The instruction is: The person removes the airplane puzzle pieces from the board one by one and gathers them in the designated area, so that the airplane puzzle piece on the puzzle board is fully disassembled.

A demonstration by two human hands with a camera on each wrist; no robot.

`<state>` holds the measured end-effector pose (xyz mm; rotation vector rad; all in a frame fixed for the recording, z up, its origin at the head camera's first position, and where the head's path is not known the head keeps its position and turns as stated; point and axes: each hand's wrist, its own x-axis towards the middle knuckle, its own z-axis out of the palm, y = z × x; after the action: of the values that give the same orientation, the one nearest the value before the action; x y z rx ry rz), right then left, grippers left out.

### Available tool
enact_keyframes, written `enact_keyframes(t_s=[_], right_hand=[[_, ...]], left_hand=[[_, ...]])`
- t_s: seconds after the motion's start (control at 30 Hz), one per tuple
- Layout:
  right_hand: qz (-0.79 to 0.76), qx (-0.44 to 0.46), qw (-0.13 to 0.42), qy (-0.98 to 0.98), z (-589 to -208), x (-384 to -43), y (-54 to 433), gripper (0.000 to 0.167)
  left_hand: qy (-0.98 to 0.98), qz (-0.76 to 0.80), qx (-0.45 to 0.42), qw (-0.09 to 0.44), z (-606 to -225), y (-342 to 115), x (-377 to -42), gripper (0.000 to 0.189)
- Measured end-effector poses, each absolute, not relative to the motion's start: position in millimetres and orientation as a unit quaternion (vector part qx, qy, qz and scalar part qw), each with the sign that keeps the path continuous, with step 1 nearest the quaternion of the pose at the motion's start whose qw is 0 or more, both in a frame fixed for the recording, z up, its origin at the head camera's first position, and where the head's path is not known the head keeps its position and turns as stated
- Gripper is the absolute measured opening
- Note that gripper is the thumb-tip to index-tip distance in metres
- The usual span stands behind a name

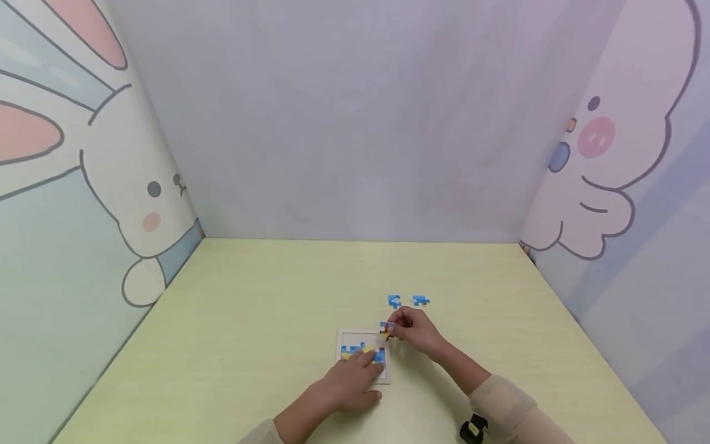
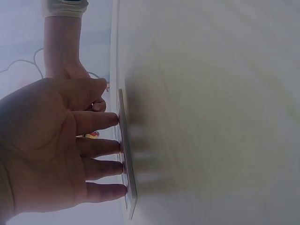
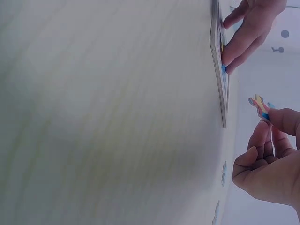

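Observation:
A shallow white puzzle frame (image 1: 338,345) lies on the table, with several joined blue and yellow puzzle pieces (image 1: 355,349) in its middle. My left hand (image 1: 350,383) rests on them with fingers straight, fingertips pressing down inside the frame, as the left wrist view also shows. Above the frame's far right corner, my right hand (image 1: 418,332) pinches a puzzle piece (image 1: 386,329) between thumb and forefinger. In the right wrist view that puzzle piece (image 3: 260,107) is raised above the frame's level, tilted, with blue, yellow and red on it.
Two loose blue puzzle pieces, one nearer (image 1: 394,301) and one farther right (image 1: 420,300), lie beyond the right hand. A black object (image 1: 474,428) sits by the right sleeve. Printed walls stand left and right of the table (image 1: 249,296), and a plain wall behind.

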<state>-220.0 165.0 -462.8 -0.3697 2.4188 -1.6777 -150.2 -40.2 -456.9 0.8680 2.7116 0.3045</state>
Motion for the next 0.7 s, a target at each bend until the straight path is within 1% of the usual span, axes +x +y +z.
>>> enact_keyframes(t_s=[0.13,0.33,0.6,0.7], right_hand=[[-0.557,-0.112,0.085,0.818,-463.1,-221.3,169.6,0.01],[-0.568,-0.103,0.077,0.813,-461.0,-220.4,178.3,0.011],[-0.582,-0.069,0.065,0.808,-455.3,-217.5,200.1,0.013],[-0.583,-0.059,0.054,0.808,-454.5,-219.4,208.9,0.013]], left_hand=[[0.936,0.117,0.301,0.141,-457.4,-40.7,-149.5,0.047],[0.935,0.109,0.318,0.115,-454.4,-44.9,-144.6,0.046],[0.941,0.087,0.316,0.083,-450.3,-66.5,-127.7,0.046],[0.941,0.091,0.313,0.088,-452.9,-73.6,-127.2,0.048]])
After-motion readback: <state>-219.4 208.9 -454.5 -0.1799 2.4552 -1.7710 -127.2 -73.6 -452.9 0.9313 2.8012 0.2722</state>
